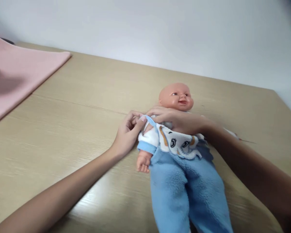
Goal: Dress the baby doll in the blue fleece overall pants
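Observation:
A baby doll lies on its back on the wooden table, head toward the wall. It wears a blue fleece romper with a white elephant-print bib front. My left hand pinches the blue shoulder strap at the doll's left-side shoulder. My right hand lies across the doll's chest just under the chin, fingers closed on the same strap edge. The doll's bare hand sticks out of a white-and-blue sleeve.
A pink cloth is spread over the table's far left corner. A white wall rises behind the table. The table's right edge runs close to the doll's side.

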A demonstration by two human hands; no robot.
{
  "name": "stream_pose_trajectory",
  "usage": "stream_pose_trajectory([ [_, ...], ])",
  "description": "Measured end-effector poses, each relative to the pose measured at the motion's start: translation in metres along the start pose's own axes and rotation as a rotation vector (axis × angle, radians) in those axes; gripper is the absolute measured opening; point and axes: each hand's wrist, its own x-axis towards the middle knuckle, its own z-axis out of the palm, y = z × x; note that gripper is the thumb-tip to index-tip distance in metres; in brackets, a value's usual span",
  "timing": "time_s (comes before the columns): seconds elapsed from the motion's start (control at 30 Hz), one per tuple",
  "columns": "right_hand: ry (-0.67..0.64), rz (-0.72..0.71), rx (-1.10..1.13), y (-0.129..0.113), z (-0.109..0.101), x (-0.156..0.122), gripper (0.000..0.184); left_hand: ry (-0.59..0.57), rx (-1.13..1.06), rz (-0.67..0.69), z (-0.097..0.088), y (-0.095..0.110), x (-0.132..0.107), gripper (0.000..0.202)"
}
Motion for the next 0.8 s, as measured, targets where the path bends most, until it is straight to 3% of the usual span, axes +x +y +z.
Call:
stream_pose_trajectory([
  [0.1,0.029,0.177,0.172,-0.009,-0.007,-0.002,0.033,0.018,0.095,0.057,-0.003,-0.003,0.003,0.028],
  [0.17,0.105,0.339,0.313,-0.018,-0.007,-0.001,0.032,-0.042,0.037,0.034,-0.002,-0.001,0.004,0.028],
  [0.23,0.206,0.471,0.302,-0.028,0.0,0.002,0.031,-0.074,-0.024,-0.001,-0.002,0.001,0.006,0.029],
  [0.37,0.504,0.616,-0.412,-0.042,0.03,0.009,0.024,-0.087,-0.064,-0.146,-0.001,0.0,0.021,0.041],
  [0.43,0.559,0.658,-0.663,-0.042,0.042,0.011,0.023,-0.128,-0.081,-0.227,0.0,-0.003,0.03,0.049],
  [0.63,0.542,0.787,-0.747,-0.043,0.045,0.012,0.028,-0.271,-0.078,-0.339,0.007,-0.003,0.059,0.049],
  [0.8,0.347,0.926,-0.792,-0.058,0.039,0.006,0.033,-0.432,-0.039,-0.516,0.004,0.004,0.085,0.031],
])
